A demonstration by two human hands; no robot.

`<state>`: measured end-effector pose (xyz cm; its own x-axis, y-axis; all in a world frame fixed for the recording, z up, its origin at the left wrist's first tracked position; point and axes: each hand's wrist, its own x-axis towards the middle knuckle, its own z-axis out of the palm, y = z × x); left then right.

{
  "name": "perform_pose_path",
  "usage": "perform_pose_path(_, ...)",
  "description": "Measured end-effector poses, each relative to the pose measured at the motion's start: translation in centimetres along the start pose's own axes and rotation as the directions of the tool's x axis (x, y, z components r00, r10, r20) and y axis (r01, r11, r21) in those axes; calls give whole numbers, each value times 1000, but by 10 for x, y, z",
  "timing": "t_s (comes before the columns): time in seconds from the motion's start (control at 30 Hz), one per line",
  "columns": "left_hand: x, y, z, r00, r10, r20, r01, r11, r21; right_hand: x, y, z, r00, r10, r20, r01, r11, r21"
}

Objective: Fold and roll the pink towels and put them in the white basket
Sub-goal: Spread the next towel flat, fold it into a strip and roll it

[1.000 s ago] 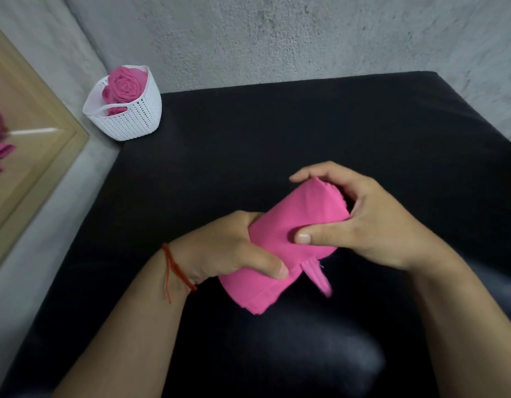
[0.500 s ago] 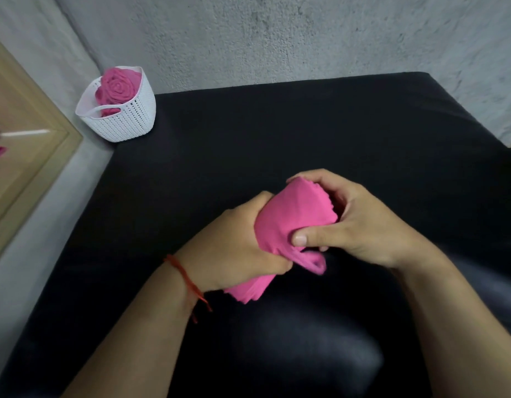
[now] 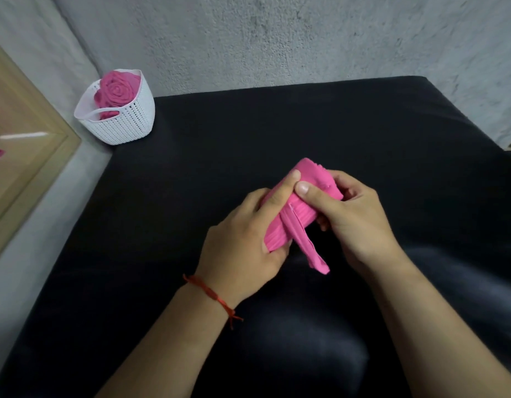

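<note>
Far left of the white basket (image 3: 125, 127), a pale wooden frame (image 3: 33, 156) leans by the wall. The basket itself sits off the back corner of the black cushion (image 3: 248, 133), and one rolled towel (image 3: 116, 91) is in it already, spiral end up like a rose.

Now to the right of the basket and nearer the wearer is the left hand (image 3: 242, 239), with a red thread bracelet (image 3: 211, 294) at the wrist. Its fingers (image 3: 281, 196) are curled round the lower end of the pink towel (image 3: 300, 208). That towel is a tight roll, its upper end tipped away from the basket. A loose tail (image 3: 308, 248) of cloth hangs out of the seam, not tucked.

Farthest from the basket, the right hand (image 3: 360, 219) grips the upper end. Its thumb presses on the roll just beside the left hand's fingertip, and the other fingers wrap beneath. Whether the roll rests on the cushion or is held just off it, I can't quite tell from up here.

It's light, soft stuff with no danger of breaking, but I'd judge it springy. This roll looks ready to unwind the moment the wrap is let go. The best hold is around the middle, across the seam, with that tail tucked in or pinned under a thumb first. Carry it squeezed, then set it in the basket beside the first one.
</note>
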<state>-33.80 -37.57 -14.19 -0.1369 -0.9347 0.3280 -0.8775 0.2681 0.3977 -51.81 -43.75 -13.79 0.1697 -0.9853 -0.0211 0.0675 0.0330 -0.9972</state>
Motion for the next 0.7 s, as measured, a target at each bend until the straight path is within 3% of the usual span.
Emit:
perform_pose_path(0.13,1,-8,-4,993,-105,-63,105,994,3,-1,7,11,997,-60,-38,59,998,-22)
perform_pose_path(0.2,1,-14,-6,984,-161,-70,163,986,19,-6,9,16,979,-176,-105,159,976,-151)
perform_pose_path(0.27,1,-19,-8,975,-209,-74,211,977,20,-10,10,18,931,-356,-80,315,895,-317)
perform_pose_path(0.37,1,-25,-10,968,-242,-73,243,970,12,-11,15,19,836,-534,125,521,701,-488)
perform_pose_path(0.47,0,-28,-11,958,-279,-71,280,960,8,-11,25,20,824,-516,233,549,624,-556)
perform_pose_path(0.7,0,-32,-8,955,-279,-101,284,958,33,-10,29,21,814,-526,248,554,572,-605)
